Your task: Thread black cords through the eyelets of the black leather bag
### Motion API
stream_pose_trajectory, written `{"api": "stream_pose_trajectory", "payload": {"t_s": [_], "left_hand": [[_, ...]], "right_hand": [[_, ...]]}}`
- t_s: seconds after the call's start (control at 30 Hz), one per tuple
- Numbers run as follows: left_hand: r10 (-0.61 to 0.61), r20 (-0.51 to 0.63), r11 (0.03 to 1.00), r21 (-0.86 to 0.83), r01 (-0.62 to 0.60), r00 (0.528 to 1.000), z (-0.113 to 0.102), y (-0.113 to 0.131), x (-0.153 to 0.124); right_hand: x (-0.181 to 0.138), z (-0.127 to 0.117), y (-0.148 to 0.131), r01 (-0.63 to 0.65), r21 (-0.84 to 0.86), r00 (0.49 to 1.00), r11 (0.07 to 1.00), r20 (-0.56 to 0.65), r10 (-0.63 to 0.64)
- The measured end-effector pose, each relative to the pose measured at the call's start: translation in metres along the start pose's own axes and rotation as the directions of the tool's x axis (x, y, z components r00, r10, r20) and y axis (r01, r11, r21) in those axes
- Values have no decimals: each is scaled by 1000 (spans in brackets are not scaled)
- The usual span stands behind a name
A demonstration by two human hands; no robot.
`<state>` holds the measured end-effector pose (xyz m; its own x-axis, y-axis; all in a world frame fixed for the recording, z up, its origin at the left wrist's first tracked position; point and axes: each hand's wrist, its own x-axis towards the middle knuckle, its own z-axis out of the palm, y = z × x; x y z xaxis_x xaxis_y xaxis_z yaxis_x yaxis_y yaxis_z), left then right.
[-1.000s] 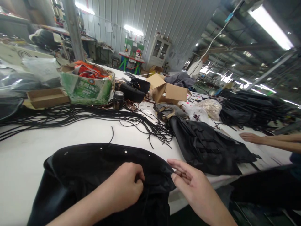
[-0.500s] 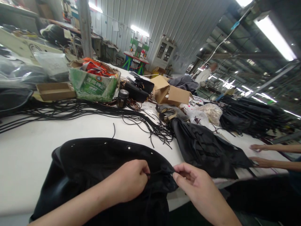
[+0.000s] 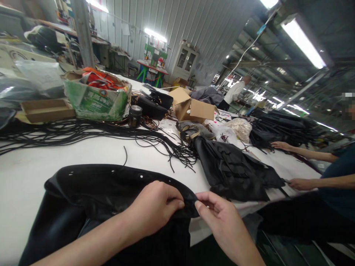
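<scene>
A black bag, smooth and slightly shiny, lies before me with its mouth toward the table. Metal-edged eyelets run along its upper rim. My right hand pinches the rim's right corner between thumb and fingers. Just left of it, my left hand is closed over the bag, thumb against forefinger. Whatever sits in that pinch is lost against the black material. A short black cord stands up behind the rim. Farther back, a bundle of long black cords stretches across the white table.
At right, a co-worker's hands are by another black bag. Behind the cords are a green carton with orange straps, a shallow brown box, a dark jar and an open cardboard box.
My view has shifted, so the scene sits farther left. My left hand has come closer to my right at the rim; the thin dark strand between them no longer shows. The co-worker's hands have spread apart.
</scene>
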<state>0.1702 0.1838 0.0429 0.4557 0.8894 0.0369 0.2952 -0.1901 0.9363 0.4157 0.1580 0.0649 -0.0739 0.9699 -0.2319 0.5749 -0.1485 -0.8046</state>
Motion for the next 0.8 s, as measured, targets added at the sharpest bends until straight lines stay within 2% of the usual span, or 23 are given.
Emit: {"api": "stream_pose_trajectory", "payload": {"t_s": [0.1,0.23,0.33,0.53,0.8], "left_hand": [[-6,-15,1000,10,6,1000,0,8,2],[-32,-20,988,147,34,999,1,19,9],[4,17,976,218,-8,1000,2,19,9],[15,34,971,240,-23,999,2,17,4],[5,-21,976,217,0,1000,9,18,3]], "right_hand": [[0,0,2,6,12,1000,1000,3,-6],[-1,-1,3,25,19,1000,999,6,-25],[-3,0,3,27,26,1000,999,-4,-27],[-4,2,4,52,22,999,998,-15,-52],[-5,2,12,64,0,998,998,-25,-64]]}}
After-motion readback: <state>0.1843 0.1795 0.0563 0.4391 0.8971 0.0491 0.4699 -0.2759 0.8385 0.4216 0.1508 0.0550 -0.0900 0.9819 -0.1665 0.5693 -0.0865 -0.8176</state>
